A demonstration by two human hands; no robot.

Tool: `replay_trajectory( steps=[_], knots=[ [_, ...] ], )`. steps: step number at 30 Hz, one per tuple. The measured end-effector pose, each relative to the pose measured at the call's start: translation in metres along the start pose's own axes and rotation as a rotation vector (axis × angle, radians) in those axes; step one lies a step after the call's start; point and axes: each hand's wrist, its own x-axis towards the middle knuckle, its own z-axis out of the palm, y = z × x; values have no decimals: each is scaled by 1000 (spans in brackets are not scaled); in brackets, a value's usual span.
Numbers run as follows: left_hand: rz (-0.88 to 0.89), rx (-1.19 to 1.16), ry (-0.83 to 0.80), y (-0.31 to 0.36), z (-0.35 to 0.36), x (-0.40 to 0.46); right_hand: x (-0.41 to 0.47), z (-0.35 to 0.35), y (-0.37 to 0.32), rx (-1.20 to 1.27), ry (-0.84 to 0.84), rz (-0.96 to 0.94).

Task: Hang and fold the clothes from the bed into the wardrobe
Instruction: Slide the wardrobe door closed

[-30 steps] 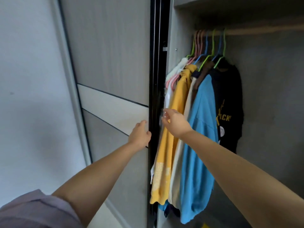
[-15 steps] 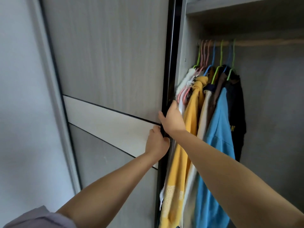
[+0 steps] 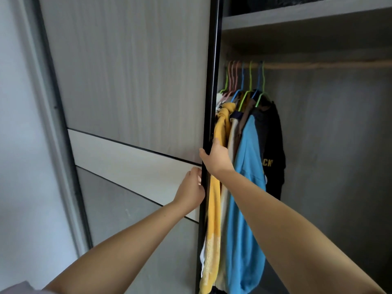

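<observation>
Both hands are on the sliding door (image 3: 131,85) now, where a second ago they were only reaching for it: the right hand (image 3: 216,159) has wrapped its fingers (image 3: 204,154) round the black door edge (image 3: 209,124) at mid-frame, thumb up along the inside, and the left hand (image 3: 191,193) sits just below it, its fingers curled against the same edge. Over that second the door edge has come across the frame towards the hanging clothes, and it now covers the leftmost garments, so my read is the wardrobe (image 3: 339,145) is being closed and the hanging is about done. The clothes are on the rail (image 3: 318,65) at centre right: a yellow garment (image 3: 214,209) touching the door edge, a blue shirt (image 3: 246,209) beside it, a black shirt (image 3: 273,145) behind, all on coloured hangers (image 3: 244,81). Hard to call: the fingertips of both hands vanish behind the frame, so how tightly they grip I cannot tell. The white piece at the far left is mostly hidden, the bed is out of view, and the upper shelf (image 3: 297,18) is cut off at the top.
</observation>
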Motion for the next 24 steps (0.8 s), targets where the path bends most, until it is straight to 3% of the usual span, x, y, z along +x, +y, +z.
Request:
replay_trajectory(
  steps=[4, 11, 14, 18, 24],
  knots=[
    [186, 145, -16, 21, 12, -11, -18, -36, 23, -44, 1, 17],
    [541, 386, 243, 69, 45, -25, -69, -115, 69, -125, 80, 41],
    [719, 525, 222, 90, 50, -20, -90, -146, 87, -188, 122, 56],
    [895, 835, 122, 106, 55, -12, -120, -180, 112, -279, 237, 61],
    [1115, 975, 218, 141, 65, -3, -161, -218, 139, -274, 614, 99]
  ],
)
